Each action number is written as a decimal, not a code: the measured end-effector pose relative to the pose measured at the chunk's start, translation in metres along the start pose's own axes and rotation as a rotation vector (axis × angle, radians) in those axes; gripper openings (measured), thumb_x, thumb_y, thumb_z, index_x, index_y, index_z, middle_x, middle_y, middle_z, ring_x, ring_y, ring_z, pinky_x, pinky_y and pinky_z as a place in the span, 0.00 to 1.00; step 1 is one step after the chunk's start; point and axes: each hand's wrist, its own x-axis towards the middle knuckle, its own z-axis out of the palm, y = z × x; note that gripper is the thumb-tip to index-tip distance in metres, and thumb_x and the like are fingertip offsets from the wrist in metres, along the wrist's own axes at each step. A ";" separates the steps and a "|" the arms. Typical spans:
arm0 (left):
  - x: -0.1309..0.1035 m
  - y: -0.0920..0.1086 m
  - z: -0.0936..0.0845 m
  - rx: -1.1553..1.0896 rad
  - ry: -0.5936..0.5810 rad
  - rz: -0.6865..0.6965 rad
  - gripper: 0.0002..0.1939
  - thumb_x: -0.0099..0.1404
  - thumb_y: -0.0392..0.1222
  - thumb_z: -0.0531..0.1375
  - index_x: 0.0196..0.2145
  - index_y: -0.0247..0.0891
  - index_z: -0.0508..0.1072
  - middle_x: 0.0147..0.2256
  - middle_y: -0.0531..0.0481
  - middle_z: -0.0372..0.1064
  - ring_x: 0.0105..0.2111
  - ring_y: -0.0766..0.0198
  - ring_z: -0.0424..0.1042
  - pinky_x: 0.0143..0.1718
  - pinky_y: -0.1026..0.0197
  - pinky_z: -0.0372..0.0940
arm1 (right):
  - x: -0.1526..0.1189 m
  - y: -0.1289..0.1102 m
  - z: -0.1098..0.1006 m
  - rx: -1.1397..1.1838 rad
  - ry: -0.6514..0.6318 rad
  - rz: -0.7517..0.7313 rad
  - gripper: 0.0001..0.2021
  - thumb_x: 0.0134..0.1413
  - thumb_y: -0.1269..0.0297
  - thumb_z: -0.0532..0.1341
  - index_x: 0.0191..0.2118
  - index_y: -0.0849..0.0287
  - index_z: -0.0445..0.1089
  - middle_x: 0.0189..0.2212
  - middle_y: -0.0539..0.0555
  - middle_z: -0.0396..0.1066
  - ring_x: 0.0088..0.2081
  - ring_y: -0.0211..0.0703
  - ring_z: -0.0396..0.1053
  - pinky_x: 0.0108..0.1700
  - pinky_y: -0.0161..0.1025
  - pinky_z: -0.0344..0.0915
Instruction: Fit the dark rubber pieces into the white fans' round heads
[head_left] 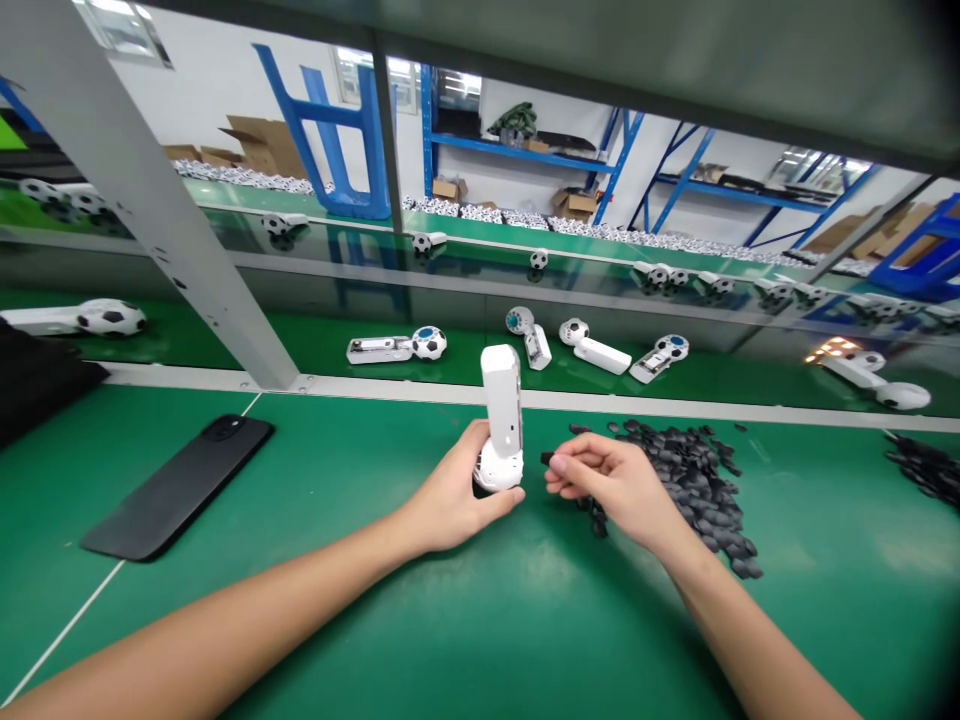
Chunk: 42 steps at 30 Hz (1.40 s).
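My left hand (454, 495) is wrapped round the rounded base of a white device (501, 400), which stands upright with its long body pointing up. Just to the right, my right hand (600, 480) pinches a small black piece (547, 458) between thumb and fingertips, a short gap away from the device. Beside and behind my right hand lies a loose pile of small black pieces (697, 480) on the green table (465, 640).
A black phone (180, 490) lies at the left. Beyond the white table edge (375, 388), several white devices with football-patterned ends, such as one device (397, 345), rest on a green belt. A grey post (187, 220) rises at the left. Dark strips (926, 468) lie far right.
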 end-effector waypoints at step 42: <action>-0.001 0.008 0.003 0.228 -0.209 0.102 0.15 0.60 0.47 0.67 0.44 0.42 0.77 0.40 0.49 0.74 0.38 0.59 0.73 0.39 0.61 0.65 | -0.014 0.005 -0.011 -0.165 -0.109 -0.389 0.49 0.50 0.47 0.75 0.72 0.46 0.52 0.61 0.62 0.68 0.49 0.56 0.74 0.47 0.45 0.73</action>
